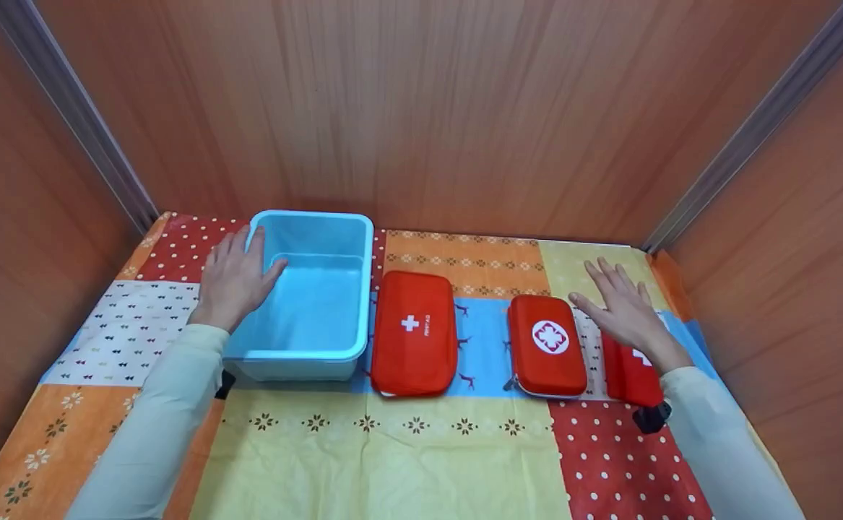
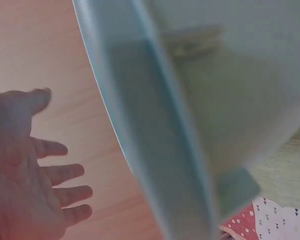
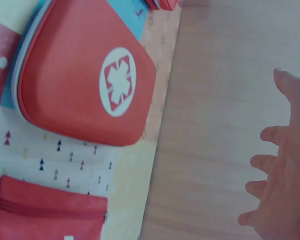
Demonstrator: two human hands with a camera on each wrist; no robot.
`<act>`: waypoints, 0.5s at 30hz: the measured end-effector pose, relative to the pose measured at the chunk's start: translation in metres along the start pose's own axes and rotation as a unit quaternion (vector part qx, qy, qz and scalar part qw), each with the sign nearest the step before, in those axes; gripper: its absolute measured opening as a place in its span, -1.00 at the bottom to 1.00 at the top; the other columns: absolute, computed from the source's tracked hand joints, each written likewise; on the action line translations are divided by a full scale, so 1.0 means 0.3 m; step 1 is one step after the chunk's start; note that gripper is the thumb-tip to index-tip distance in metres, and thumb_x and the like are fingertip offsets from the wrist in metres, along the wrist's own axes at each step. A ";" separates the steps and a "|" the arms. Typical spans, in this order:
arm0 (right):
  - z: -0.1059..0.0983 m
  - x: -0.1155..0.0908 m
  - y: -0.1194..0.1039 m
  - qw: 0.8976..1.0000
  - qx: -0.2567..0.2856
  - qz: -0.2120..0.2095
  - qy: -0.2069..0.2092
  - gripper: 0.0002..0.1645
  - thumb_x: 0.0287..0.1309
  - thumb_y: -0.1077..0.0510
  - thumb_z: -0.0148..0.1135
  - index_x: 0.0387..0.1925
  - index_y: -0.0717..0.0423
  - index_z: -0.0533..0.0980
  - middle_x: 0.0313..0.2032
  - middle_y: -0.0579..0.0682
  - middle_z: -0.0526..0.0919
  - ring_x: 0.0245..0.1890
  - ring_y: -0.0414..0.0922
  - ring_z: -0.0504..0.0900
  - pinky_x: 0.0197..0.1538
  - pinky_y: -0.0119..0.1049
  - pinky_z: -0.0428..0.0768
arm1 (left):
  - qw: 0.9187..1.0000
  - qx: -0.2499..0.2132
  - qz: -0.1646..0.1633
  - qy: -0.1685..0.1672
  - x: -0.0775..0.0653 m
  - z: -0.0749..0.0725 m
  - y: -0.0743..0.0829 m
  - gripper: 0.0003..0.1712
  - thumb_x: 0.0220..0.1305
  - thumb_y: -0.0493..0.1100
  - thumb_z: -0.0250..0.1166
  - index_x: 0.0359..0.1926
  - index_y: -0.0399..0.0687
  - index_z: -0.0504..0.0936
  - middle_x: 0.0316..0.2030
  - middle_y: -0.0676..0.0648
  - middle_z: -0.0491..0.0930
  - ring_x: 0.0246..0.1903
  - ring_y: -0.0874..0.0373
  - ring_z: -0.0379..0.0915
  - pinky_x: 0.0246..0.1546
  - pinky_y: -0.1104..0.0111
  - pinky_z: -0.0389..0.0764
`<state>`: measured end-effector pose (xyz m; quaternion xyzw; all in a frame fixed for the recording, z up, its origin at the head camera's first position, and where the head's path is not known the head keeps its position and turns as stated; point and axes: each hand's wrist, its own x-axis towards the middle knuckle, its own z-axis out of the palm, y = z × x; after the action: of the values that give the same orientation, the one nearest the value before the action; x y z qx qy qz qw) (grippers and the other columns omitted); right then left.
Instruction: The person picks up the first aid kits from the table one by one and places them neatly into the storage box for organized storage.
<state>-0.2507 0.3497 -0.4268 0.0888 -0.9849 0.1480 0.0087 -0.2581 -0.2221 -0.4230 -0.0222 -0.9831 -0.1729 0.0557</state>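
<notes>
My left hand (image 1: 233, 282) hovers over the left side of a light blue plastic basin (image 1: 313, 303), fingers spread and holding nothing. In the left wrist view the basin's outer wall (image 2: 260, 85) fills much of the picture, beside the open palm (image 2: 20, 175). My right hand (image 1: 627, 310), fingers also spread, is above a small red pouch (image 1: 630, 372) with a white cross, partly covering it. Left of that hand lies a red zippered hard case (image 1: 547, 347) with a white round emblem. A larger red first aid pouch (image 1: 415, 332) lies between the case and the basin.
A patchwork-patterned cloth (image 1: 392, 462) covers the table. Wood-grain panels (image 1: 421, 108) stand at the back and both sides, joined by metal strips at the corners. Dark wrist devices (image 1: 652, 417) show under the sleeves.
</notes>
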 end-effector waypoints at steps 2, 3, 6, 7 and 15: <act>0.010 0.000 -0.014 1.000 0.000 0.000 -0.004 -0.05 0.09 -0.44 -0.17 0.39 -0.17 -0.18 0.39 0.13 -0.16 0.35 0.22 -0.25 0.23 0.28 -0.33 | 1.000 -0.005 -0.016 0.012 -0.010 0.002 -0.014 -0.07 0.14 0.15 0.17 0.38 -0.07 -0.07 0.28 -0.32 0.04 0.21 -0.33 -0.04 0.13 -0.22 0.07; 0.015 0.000 -0.022 1.000 0.003 0.001 -0.006 -0.04 0.08 -0.44 -0.16 0.39 -0.17 -0.17 0.39 0.12 -0.15 0.35 0.20 -0.25 0.24 0.27 -0.33 | 1.000 -0.005 -0.021 0.018 -0.015 0.002 -0.021 -0.09 0.12 0.10 0.22 0.35 -0.12 -0.01 0.24 -0.34 0.09 0.17 -0.33 0.02 0.09 -0.22 0.14; 0.026 -0.002 -0.044 1.000 0.013 0.003 -0.010 -0.02 0.06 -0.45 -0.12 0.39 -0.18 -0.16 0.39 0.10 -0.14 0.36 0.16 -0.24 0.26 0.22 -0.32 | 0.999 -0.005 -0.037 0.037 -0.032 0.007 -0.039 -0.20 0.07 -0.04 0.29 0.25 -0.25 0.15 0.11 -0.36 0.21 0.04 -0.31 0.16 -0.01 -0.19 0.29; 0.030 -0.002 -0.053 1.000 0.017 0.006 -0.011 -0.01 0.04 -0.46 -0.11 0.39 -0.19 -0.15 0.39 0.08 -0.13 0.37 0.15 -0.24 0.27 0.20 -0.31 | 0.998 -0.003 -0.042 0.042 -0.038 0.008 -0.045 -0.24 0.06 -0.07 0.30 0.22 -0.28 0.19 0.06 -0.36 0.24 0.01 -0.30 0.18 -0.03 -0.17 0.32; 0.057 -0.013 -0.105 0.998 0.053 0.006 -0.037 0.10 -0.08 -0.53 -0.06 0.39 -0.20 -0.17 0.39 0.05 -0.10 0.36 0.14 -0.18 0.23 0.27 -0.10 | 0.996 -0.027 -0.065 0.062 -0.083 0.020 -0.077 -0.42 0.13 -0.16 0.23 0.11 -0.37 0.30 -0.08 -0.38 0.32 -0.09 -0.30 0.28 -0.12 -0.14 0.41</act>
<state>-0.2412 0.3157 -0.4342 0.0889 -0.9758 0.1969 -0.0338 -0.2355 -0.2425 -0.4393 0.0511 -0.9720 -0.2041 0.1045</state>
